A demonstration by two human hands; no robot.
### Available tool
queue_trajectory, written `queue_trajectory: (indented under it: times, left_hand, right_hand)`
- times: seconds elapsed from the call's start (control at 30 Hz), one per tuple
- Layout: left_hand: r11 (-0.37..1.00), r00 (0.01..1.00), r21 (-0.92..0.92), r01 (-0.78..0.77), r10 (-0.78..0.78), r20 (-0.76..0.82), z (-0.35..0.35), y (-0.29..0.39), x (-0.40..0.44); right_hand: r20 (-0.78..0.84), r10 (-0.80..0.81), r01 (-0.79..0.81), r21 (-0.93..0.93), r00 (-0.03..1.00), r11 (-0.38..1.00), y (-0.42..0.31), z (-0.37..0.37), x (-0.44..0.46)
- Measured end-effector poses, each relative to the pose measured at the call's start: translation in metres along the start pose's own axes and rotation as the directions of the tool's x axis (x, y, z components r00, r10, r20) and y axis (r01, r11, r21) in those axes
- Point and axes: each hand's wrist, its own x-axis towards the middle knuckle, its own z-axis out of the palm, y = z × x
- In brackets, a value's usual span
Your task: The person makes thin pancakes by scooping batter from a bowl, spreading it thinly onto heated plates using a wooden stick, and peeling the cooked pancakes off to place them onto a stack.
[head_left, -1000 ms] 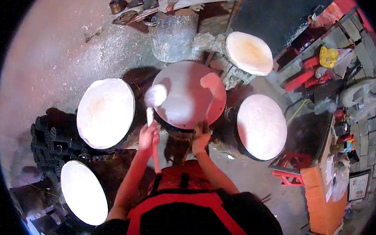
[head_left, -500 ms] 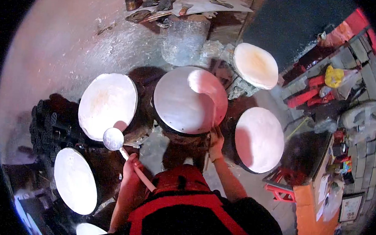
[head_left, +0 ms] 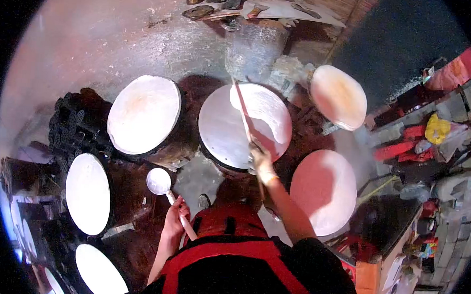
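My left hand [head_left: 175, 219] is closed around the handle of a round ladle [head_left: 159, 181], whose pale bowl is held between the griddles. Over the middle griddle [head_left: 217, 130], my right hand [head_left: 261, 160] grips a long thin wooden stick [head_left: 244, 113]. The stick slants across the griddle toward its far edge. A curved band of white batter [head_left: 266, 110] lies on the right and far part of that griddle; its left part is bare grey metal. Whether the stick touches the batter, I cannot tell.
White-topped round griddles stand left [head_left: 144, 115], lower left [head_left: 87, 193] and right [head_left: 323, 191]. A pale round [head_left: 339, 97] rests at the back right. Dark perforated cylinders [head_left: 74, 125] are stacked by the wall. A shelf board [head_left: 285, 10] with tools sits behind. An orange-sided table [head_left: 367, 284] is at right.
My right hand has risen from the near edge of the middle griddle, bringing the stick over it. The white batter band has become wider and brighter. The ladle has moved away from the left griddle.
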Motion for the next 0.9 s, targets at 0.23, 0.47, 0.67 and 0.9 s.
queue_trajectory:
  times: [0.23,0.47,0.67,0.9]
  left_hand:
    - [0.986,0.993,-0.123,-0.114,0.112,-0.027,0.003,-0.028,-0.002]
    - [0.958,0.983,-0.222,-0.183,0.173,-0.065,0.012,-0.056,-0.007]
    - [0.932,0.968,-0.262,-0.251,0.238,-0.079,-0.008,-0.058,-0.005]
    - [0.923,0.878,-0.036,-0.383,0.352,-0.323,0.038,-0.076,-0.033]
  right_hand:
    - [-0.131,-0.400,0.380,-0.152,0.907,0.912,0.039,-0.109,0.052]
    - [0.180,-0.175,0.168,0.051,0.968,0.984,0.030,-0.072,0.111]
    - [0.375,0.107,0.062,-0.412,0.921,0.909,-0.051,-0.125,0.040]
    - [0.385,-0.063,0.090,-0.050,0.921,0.995,-0.058,-0.127,0.127]
